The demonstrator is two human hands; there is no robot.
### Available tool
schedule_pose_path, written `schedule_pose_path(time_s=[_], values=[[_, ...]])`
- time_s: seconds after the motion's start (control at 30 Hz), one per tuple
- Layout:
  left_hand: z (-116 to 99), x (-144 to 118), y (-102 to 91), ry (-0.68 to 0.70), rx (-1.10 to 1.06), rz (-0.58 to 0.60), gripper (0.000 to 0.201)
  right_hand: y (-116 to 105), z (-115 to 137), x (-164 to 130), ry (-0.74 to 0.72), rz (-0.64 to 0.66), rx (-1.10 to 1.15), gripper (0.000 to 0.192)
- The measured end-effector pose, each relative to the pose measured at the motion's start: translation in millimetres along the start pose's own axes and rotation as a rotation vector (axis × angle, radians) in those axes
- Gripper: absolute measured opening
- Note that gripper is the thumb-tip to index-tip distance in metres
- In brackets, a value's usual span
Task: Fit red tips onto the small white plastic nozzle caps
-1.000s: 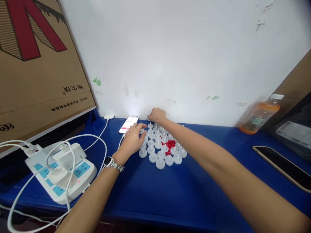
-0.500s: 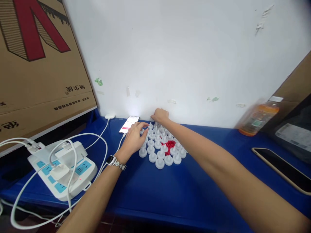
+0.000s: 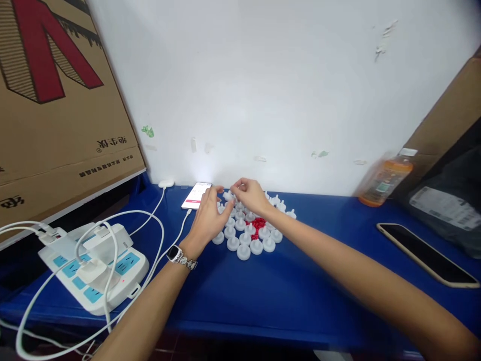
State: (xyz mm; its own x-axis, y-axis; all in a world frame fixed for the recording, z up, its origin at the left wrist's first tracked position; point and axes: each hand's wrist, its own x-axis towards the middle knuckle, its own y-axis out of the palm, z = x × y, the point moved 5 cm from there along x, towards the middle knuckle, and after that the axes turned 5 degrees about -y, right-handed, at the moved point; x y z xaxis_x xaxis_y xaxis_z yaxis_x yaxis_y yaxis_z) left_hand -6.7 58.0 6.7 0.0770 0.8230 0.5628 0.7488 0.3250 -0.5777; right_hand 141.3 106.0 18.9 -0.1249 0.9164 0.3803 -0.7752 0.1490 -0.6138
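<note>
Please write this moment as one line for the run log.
left hand: on white caps | right hand: pinching, content unclear | red pieces: among caps

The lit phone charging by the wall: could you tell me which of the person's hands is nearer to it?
Left. The left hand sits just right of the phone; the right hand is farther right, over the white pieces.

Back rows of the white caps (image 3: 244,240) hidden behind both hands; cardboard box (image 3: 56,100) cut off at left.
</note>
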Motion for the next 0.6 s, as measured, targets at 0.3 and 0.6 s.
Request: schedule_pose_path(time_s=[0.3,0.6], values=[[-43.2,-13.7,8.4,0.281,-0.108,0.169,0.026,-39.7,2.7,-80.4,-0.273,0.054,0.106,0.021],[-57.1,-18.3,2.9,0.528,0.033,0.083,0.030,-37.3,-3.4,-72.7,-0.122,-0.034,0.299,0.043]])
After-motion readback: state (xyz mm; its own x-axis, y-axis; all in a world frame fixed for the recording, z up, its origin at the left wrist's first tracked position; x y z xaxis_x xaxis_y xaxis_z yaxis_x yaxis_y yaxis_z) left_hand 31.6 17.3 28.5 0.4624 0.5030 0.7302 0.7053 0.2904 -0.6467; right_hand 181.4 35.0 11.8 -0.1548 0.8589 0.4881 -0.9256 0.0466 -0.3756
